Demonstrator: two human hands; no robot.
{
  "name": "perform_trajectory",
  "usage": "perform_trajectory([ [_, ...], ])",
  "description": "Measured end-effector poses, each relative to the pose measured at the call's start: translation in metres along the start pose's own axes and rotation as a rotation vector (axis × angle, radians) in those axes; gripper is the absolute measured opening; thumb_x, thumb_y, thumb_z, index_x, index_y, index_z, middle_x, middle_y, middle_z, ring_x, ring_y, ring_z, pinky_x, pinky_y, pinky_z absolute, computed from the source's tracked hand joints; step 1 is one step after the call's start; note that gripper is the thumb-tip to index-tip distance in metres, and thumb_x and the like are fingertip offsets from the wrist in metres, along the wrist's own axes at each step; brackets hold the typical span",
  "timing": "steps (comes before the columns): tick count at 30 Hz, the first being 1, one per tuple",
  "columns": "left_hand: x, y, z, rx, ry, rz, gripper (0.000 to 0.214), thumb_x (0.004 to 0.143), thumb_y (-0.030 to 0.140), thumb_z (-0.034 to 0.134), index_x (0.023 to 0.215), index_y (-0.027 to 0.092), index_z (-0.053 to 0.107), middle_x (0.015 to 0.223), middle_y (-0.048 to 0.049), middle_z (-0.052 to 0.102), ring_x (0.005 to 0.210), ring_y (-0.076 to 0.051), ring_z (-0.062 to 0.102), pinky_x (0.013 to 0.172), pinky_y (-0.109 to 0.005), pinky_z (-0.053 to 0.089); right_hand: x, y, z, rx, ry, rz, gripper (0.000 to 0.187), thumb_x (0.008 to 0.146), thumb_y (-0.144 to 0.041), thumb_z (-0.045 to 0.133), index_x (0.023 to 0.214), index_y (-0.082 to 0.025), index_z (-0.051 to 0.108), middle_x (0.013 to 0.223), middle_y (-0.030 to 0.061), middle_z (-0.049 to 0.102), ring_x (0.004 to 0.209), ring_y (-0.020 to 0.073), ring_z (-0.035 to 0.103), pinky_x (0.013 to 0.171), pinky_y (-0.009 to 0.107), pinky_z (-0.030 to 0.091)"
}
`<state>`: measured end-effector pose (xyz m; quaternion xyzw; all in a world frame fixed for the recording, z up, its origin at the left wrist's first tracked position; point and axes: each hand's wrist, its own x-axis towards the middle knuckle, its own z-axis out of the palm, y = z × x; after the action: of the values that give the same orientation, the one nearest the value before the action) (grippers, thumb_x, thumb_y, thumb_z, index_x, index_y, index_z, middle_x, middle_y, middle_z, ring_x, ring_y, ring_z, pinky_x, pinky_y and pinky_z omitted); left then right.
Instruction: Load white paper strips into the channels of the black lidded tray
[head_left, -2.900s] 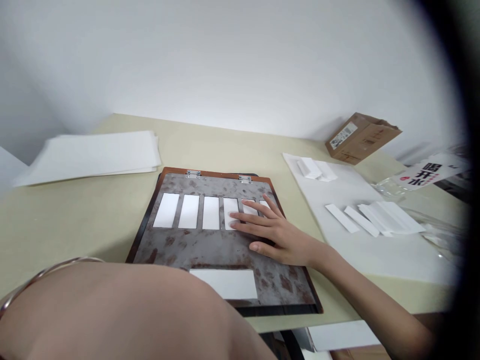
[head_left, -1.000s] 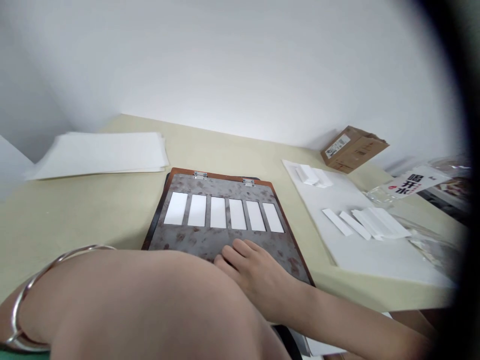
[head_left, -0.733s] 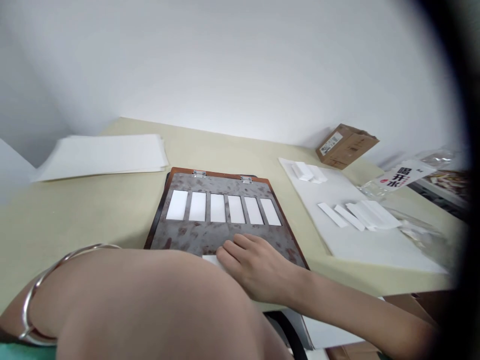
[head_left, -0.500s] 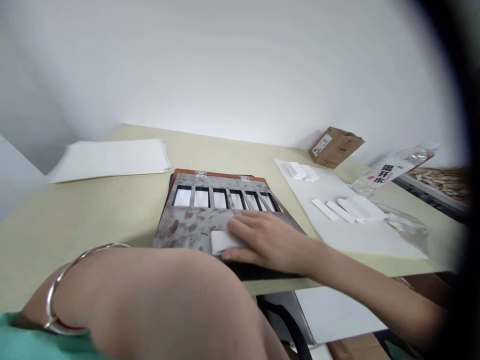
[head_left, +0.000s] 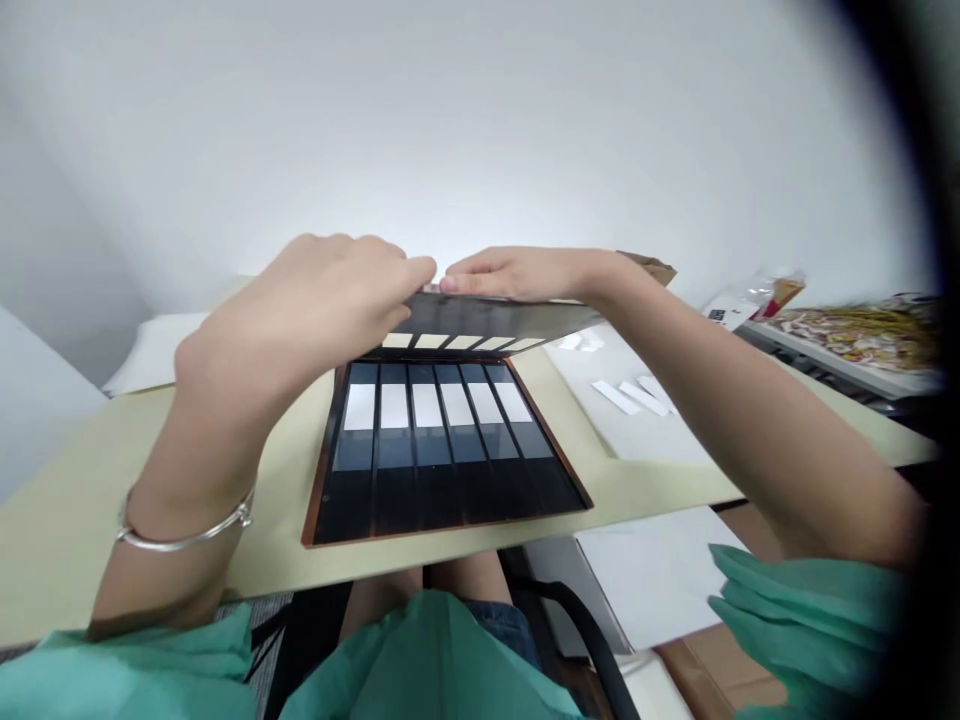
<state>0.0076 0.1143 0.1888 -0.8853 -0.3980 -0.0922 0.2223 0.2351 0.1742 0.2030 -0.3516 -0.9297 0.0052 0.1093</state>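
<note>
A hinged metal lid (head_left: 487, 317) with a row of rectangular windows stands raised over a shallow black frame with a wooden edge (head_left: 446, 527). My left hand (head_left: 337, 290) is closed round the lid's upper edge at the left. Beside it my right hand (head_left: 510, 272) grips the same edge, with some of its fingers hidden behind the lid. Inside the frame, thin dark dividers form several narrow slots. In each slot lies a dark glossy strip with a white band (head_left: 427, 405) across it.
Loose white strips (head_left: 616, 397) lie on a white sheet (head_left: 652, 440) to the right. A stack of white paper (head_left: 157, 350) is at the left. Behind my right arm are a cardboard box (head_left: 649, 267) and a clear plastic bottle (head_left: 739, 300). The table's front edge runs close to my lap.
The lid has swung up from lying flat, uncovering the slots. My right hand has left the white block on it and moved up to its edge. My left hand has come up too.
</note>
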Motion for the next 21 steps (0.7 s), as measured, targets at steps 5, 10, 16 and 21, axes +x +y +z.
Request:
perform_trajectory([
  [5, 0.017, -0.004, 0.012, 0.128, 0.142, -0.13, 0.032, 0.1, 0.024, 0.022, 0.111, 0.016, 0.051, 0.085, -0.0005, 0.053, 0.081, -0.018, 0.056, 0.07, -0.035, 0.045, 0.018, 0.023, -0.026, 0.086, -0.02, 0.041, 0.099, 0.062, -0.031, -0.026, 0.095, 0.024, 0.049, 0.084, -0.0056, 0.055, 0.089, 0.0083, 0.057, 0.066, 0.022, 0.036],
  [10, 0.038, -0.014, 0.034, 0.157, 0.282, -0.214, 0.033, 0.103, 0.024, 0.024, 0.121, 0.013, 0.048, 0.11, -0.0062, 0.053, 0.13, -0.025, 0.028, 0.114, -0.058, 0.019, -0.021, 0.026, -0.04, 0.053, 0.765, 0.029, 0.059, 0.088, -0.029, 0.01, 0.109, -0.001, 0.058, 0.093, 0.0, 0.064, 0.098, 0.0112, 0.062, 0.074, 0.024, 0.039],
  [16, 0.067, -0.036, 0.061, 0.244, 0.386, -0.37, 0.031, 0.094, 0.026, 0.048, 0.125, 0.021, 0.052, 0.124, -0.0069, 0.039, 0.123, -0.029, 0.031, 0.109, -0.054, 0.027, -0.139, -0.013, 0.051, 0.014, 0.731, 0.066, 0.017, 0.089, -0.014, 0.049, 0.097, -0.02, 0.063, 0.096, 0.0032, 0.065, 0.095, 0.0181, 0.061, 0.086, 0.036, 0.051],
  [21, 0.088, -0.04, 0.063, 0.248, 0.297, -0.402, 0.049, 0.092, 0.014, 0.044, 0.139, 0.021, 0.036, 0.122, -0.0035, 0.035, 0.116, -0.024, 0.036, 0.104, -0.049, 0.037, -0.202, -0.037, 0.141, -0.003, 0.364, 0.263, 0.03, 0.092, -0.019, 0.049, 0.12, -0.02, 0.056, 0.129, 0.0056, 0.057, 0.126, 0.0248, 0.045, 0.104, 0.051, 0.039],
])
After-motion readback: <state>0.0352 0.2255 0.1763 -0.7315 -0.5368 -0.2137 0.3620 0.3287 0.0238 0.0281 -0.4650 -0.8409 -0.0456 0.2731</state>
